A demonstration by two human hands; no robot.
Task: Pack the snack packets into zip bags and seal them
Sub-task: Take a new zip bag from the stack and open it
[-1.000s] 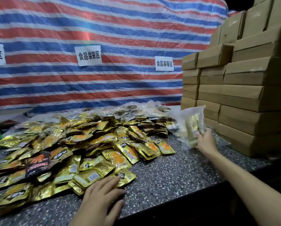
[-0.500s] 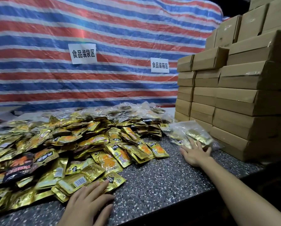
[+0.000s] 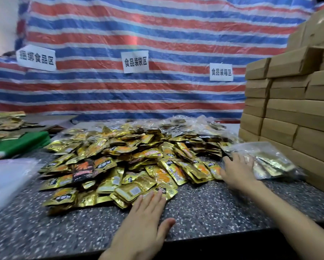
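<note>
My left hand lies flat on the tabletop near its front edge. Its grip is spread and the fingertips just touch the nearest of the snack packets, which are heaped across the middle of the tabletop toward the back edge.

My right hand is out toward the right edge, its grip spread too, with straight fingers laid against the near end of a filled zip bag. That bag lies flat at the foot of the stacked cardboard boxes, and gold packets show through it. I cannot tell whether its zip is fully closed, because the picture is blurred there. Neither hand holds anything.

I judge this bag packed and parked at the right, with a fresh round about to start. Next I need an empty bag. The pale clear plastic at the left edge may be the supply, though I cannot be sure. After that comes a handful from the front of the heap. The foil looks slippery, so it calls for a firm pinch, not a flat push.
</note>
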